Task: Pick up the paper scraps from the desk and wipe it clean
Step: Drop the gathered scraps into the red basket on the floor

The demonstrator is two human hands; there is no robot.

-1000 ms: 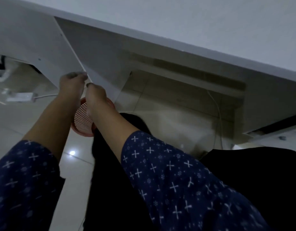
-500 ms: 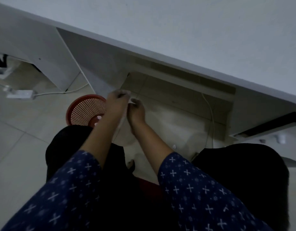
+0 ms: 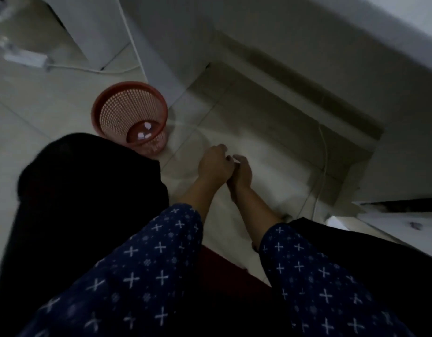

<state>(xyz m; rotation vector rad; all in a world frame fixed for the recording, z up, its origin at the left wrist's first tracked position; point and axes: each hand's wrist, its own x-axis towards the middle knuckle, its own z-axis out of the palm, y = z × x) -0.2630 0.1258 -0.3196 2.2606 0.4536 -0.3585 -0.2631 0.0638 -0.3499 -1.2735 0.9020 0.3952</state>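
Dimly, left hand (image 3: 215, 164) touching right hand (image 3: 243, 172) — grip contents impossible to tell, scraps (image 3: 143, 135) in red basket (image 3: 122, 110).

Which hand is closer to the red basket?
Left. The left hand is right of the red basket; the right hand lies beyond the left one, farther away.

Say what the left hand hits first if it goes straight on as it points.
The left hand likely meets the floor tile under the desk; the red mesh basket sits left of that line. Depth unclear.
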